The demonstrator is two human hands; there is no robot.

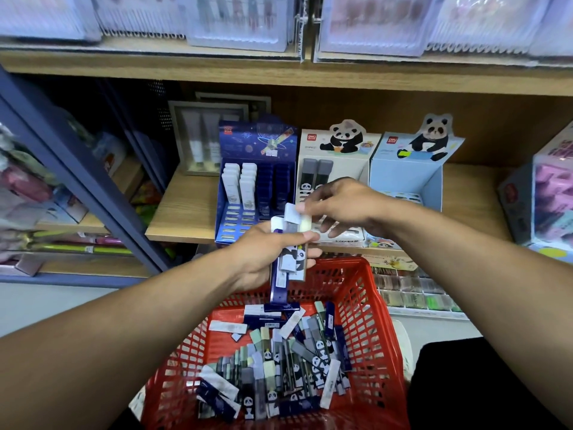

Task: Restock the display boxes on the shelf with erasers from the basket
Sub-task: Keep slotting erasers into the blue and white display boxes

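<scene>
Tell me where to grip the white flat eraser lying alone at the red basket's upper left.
Pinch the white flat eraser across its narrow width at mid-length, from above. It lies flat and almost level on the red plastic basket floor, long edges exposed, nothing stacked on it.

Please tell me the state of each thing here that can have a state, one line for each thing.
Left hand: grips a bundle of erasers.
Right hand: pinches one eraser at the bundle's top.
Red basket: holds many loose erasers.
Dark blue display box: partly filled.
White panda display box: partly filled.
Light blue panda display box: no erasers visible.
</scene>
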